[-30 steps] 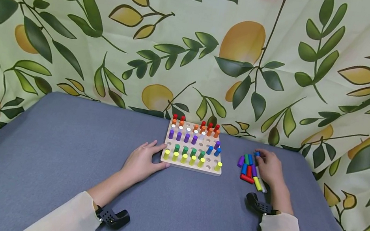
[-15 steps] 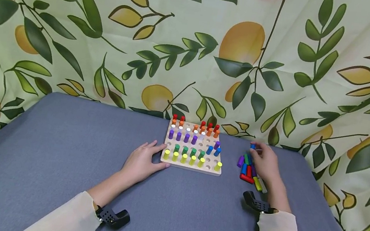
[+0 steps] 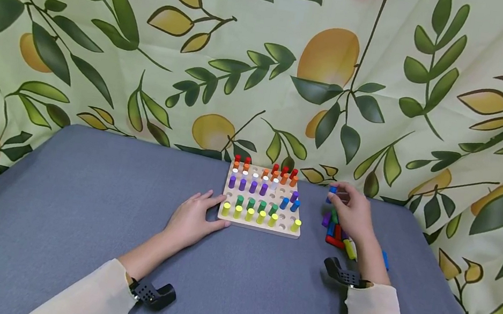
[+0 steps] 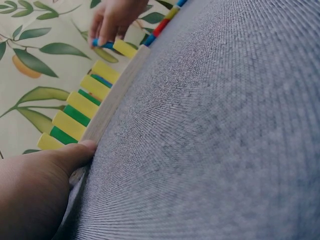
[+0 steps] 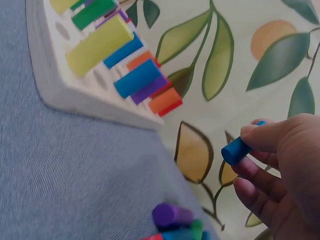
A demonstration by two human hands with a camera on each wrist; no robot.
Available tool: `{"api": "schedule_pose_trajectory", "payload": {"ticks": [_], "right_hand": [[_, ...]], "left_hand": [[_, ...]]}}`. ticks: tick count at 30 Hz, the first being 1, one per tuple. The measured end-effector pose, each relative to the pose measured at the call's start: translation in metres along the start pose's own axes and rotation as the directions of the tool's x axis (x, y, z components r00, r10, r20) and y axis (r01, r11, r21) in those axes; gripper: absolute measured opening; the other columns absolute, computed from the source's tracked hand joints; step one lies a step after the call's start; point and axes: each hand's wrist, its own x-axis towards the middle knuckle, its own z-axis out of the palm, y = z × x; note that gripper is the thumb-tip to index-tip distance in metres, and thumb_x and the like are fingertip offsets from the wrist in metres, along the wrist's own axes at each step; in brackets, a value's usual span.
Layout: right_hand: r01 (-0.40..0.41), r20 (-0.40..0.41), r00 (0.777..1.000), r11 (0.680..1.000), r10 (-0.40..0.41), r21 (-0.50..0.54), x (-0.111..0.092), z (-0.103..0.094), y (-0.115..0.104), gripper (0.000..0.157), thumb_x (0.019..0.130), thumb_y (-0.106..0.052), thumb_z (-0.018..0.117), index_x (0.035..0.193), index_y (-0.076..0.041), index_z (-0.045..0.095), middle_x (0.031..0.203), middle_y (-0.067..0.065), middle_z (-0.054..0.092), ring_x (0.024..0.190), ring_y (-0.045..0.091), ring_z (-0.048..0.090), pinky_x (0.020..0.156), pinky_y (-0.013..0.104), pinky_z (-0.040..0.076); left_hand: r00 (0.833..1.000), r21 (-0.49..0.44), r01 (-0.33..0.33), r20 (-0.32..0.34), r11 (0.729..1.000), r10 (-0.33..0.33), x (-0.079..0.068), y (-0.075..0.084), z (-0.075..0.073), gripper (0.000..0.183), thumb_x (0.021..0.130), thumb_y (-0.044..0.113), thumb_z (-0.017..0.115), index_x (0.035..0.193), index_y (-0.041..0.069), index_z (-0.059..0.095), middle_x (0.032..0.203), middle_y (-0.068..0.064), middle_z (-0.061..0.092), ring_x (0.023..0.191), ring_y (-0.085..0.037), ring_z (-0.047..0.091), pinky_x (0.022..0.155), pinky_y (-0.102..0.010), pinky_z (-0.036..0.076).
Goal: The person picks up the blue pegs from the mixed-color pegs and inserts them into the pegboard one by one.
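Observation:
A light wooden pegboard stands on the table, with rows of red, orange, white, purple, blue, green and yellow pegs upright in it. Several holes show bare. My left hand rests against its left end, fingers extended, thumb touching the front corner. My right hand pinches a blue peg between thumb and fingers, held up in the air right of the board. Beneath that hand lies a pile of loose pegs, including a purple peg, a red peg and a yellow peg, partly hidden by the hand.
Grey-blue cloth covers the table. Behind it hangs a curtain printed with leaves and fruit. One loose blue peg lies right of my right wrist. Each wrist wears a black camera mount.
From the pile, my right hand has lifted the blue peg and carried it left and up toward the board. My left hand and the board have stayed put.

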Motion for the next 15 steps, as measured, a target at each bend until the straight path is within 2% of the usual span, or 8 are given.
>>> {"api": "schedule_pose_trajectory", "payload": {"ticks": [5, 15], "right_hand": [[0.056, -0.039, 0.998, 0.998, -0.056, 0.015, 0.0, -0.001, -0.013, 0.032, 0.103, -0.023, 0.059, 0.129, -0.004, 0.062, 0.116, 0.023, 0.07, 0.11, 0.039, 0.066, 0.096, 0.057, 0.054], [0.094, -0.055, 0.994, 0.994, -0.091, 0.053, -0.004, -0.003, -0.043, 0.031, 0.103, -0.02, 0.06, 0.13, -0.005, 0.062, 0.124, 0.018, 0.067, 0.115, 0.036, 0.064, 0.1, 0.055, 0.054]], "left_hand": [[1.0, 0.003, 0.001, -0.002, 1.0, -0.001, 0.001, 0.0, 0.001, 0.067, 0.084, 0.044, 0.081, 0.142, 0.018, 0.061, 0.148, -0.024, 0.053, 0.139, -0.053, 0.046, 0.111, -0.068, 0.039], [1.0, 0.009, 0.002, 0.002, 1.0, -0.002, 0.001, 0.001, 0.0, 0.067, 0.084, 0.043, 0.081, 0.142, 0.018, 0.061, 0.148, -0.024, 0.054, 0.139, -0.053, 0.046, 0.111, -0.068, 0.038]]}}
